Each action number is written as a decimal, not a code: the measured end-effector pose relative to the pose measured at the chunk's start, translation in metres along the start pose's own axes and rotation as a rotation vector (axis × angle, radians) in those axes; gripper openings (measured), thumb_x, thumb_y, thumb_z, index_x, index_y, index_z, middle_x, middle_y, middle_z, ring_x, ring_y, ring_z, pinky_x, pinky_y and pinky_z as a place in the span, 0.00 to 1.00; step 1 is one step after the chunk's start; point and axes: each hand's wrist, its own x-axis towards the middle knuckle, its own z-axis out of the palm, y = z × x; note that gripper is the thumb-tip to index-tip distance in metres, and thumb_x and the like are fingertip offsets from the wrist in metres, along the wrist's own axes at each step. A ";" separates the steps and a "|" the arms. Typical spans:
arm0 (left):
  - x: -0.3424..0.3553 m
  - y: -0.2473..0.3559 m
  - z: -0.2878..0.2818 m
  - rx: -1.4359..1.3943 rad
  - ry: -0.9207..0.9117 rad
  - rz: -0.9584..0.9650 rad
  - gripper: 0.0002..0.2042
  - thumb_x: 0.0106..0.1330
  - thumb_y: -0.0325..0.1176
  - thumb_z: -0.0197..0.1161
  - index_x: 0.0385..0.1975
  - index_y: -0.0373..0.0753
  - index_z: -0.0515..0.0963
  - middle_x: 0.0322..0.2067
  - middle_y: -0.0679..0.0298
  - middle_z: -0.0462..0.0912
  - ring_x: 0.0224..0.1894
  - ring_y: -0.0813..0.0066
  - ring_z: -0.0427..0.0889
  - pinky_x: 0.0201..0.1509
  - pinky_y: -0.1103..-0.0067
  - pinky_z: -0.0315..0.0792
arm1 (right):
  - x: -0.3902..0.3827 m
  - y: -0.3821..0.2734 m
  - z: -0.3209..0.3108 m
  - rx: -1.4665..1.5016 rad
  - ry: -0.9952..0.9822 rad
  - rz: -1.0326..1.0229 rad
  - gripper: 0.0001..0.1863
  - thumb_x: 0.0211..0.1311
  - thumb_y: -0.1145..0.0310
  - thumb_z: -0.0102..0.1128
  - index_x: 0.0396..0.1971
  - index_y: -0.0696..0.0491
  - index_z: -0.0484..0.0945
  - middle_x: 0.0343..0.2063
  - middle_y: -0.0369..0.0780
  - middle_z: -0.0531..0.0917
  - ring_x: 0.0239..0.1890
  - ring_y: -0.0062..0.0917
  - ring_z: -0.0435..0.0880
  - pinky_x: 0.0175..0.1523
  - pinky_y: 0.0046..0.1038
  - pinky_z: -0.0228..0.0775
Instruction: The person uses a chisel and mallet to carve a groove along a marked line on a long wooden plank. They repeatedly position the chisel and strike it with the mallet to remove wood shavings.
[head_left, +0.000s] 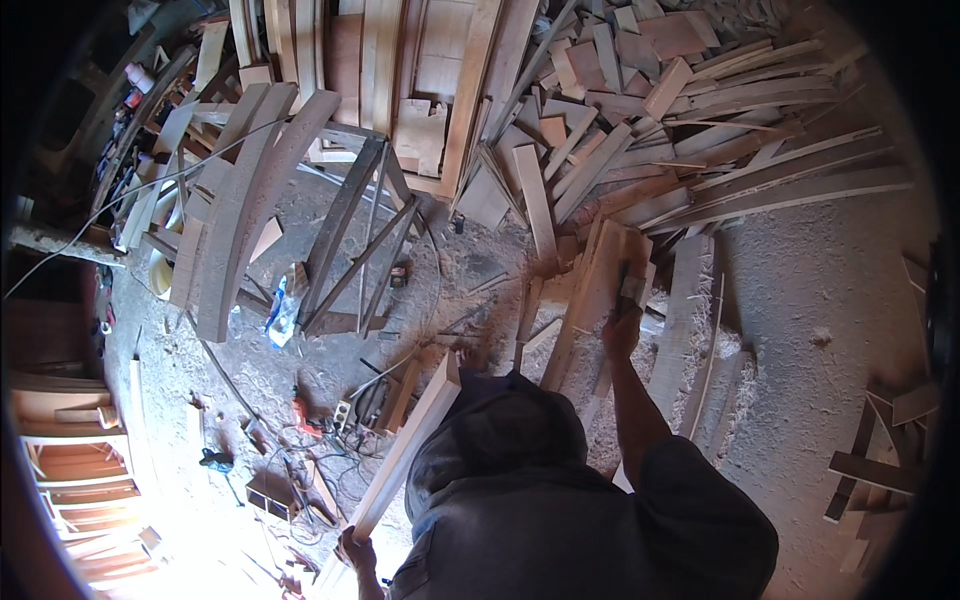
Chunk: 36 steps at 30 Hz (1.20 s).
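My left hand (355, 550), low in the view, is closed around the near end of a long pale timber (410, 445). The timber slants up and away to the right, alongside my dark-clothed body. My right arm reaches forward, and its hand (622, 332) is closed on a brush-like tool (632, 288) with a light band, its far end blurred. That tool is over a wide wooden piece (590, 300) lying lengthwise in front of me. Beside it on the right lies a grey board (683, 320) edged with shavings.
Offcuts (620, 90) are heaped at the far right, near stacked door frames (420, 60). Curved boards (255, 210) rest on a stand (345, 230) at the left. A red power tool (303, 412) and tangled cables (355, 470) lie on the dusty floor (800, 330).
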 end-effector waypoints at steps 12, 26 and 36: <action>0.004 -0.010 -0.004 0.055 0.038 -0.006 0.23 0.45 0.28 0.74 0.45 0.48 0.81 0.41 0.62 0.84 0.47 0.53 0.79 0.59 0.59 0.65 | -0.015 -0.016 -0.012 0.065 -0.094 0.272 0.33 0.65 0.42 0.63 0.52 0.57 0.68 0.47 0.56 0.83 0.49 0.55 0.83 0.52 0.53 0.74; 0.002 -0.011 -0.003 0.049 0.030 0.010 0.24 0.46 0.28 0.75 0.48 0.48 0.81 0.42 0.62 0.84 0.48 0.53 0.79 0.60 0.58 0.65 | -0.089 -0.003 -0.043 -0.073 0.003 -0.168 0.29 0.64 0.50 0.67 0.55 0.56 0.72 0.44 0.51 0.81 0.48 0.52 0.81 0.52 0.51 0.73; -0.003 0.022 -0.018 0.055 0.047 0.011 0.16 0.56 0.28 0.68 0.46 0.44 0.83 0.48 0.57 0.85 0.57 0.51 0.76 0.66 0.57 0.61 | -0.239 0.030 -0.060 -0.057 -0.384 0.081 0.30 0.63 0.49 0.67 0.54 0.58 0.74 0.46 0.52 0.81 0.53 0.51 0.79 0.56 0.48 0.72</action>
